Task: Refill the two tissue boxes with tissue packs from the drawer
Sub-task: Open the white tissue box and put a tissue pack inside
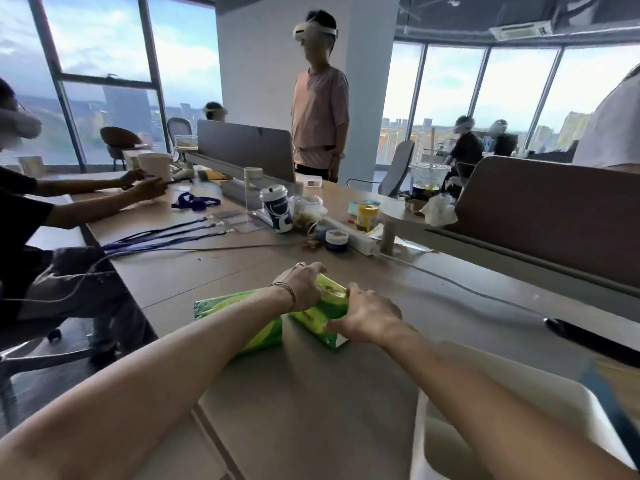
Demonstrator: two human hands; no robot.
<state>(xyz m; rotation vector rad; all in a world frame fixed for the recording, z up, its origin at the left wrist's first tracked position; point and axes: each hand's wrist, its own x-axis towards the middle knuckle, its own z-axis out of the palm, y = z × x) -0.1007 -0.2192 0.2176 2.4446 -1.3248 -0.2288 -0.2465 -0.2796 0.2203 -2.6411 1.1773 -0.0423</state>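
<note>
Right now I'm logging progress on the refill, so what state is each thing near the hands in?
Right tissue pack: on the table, gripped by both hands, wrapper looks sealed.
Left tissue pack: lying flat on the table under the left forearm, untouched.
Left hand: closed on the right pack's far end.
Right hand: closed on the right pack's near end.
White box: open, looks empty.
Coffee cup: upright, lid on.
</note>
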